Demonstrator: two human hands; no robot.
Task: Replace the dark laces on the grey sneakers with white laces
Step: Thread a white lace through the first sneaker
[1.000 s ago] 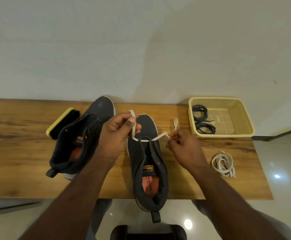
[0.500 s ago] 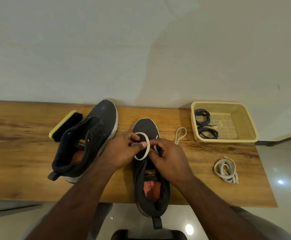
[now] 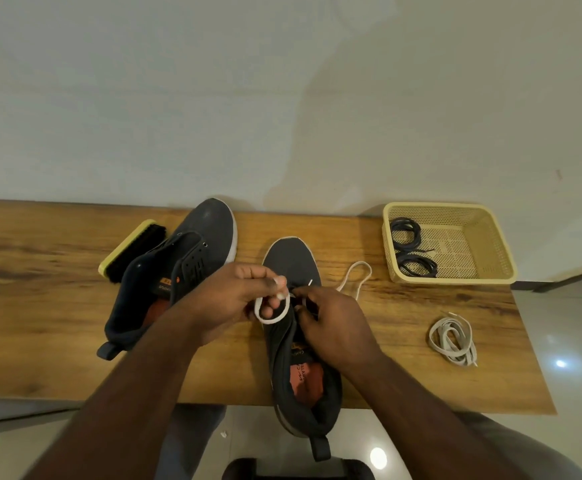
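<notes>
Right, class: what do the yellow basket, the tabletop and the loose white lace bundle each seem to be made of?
The pale yellow rectangular basket looks like moulded plastic: its walls and floor are a fine, regular mesh. The brown tabletop shows streaky wood grain with a soft sheen, so wood or a wood-look laminate. The coiled flat white lace bundle seems to be woven fabric, limp and matte.

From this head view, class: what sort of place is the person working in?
Probably an indoor room at home, set up for shoe care: a wooden table stands against a plain painted wall above a glossy tiled floor, with a shoe brush and a basket.
</notes>
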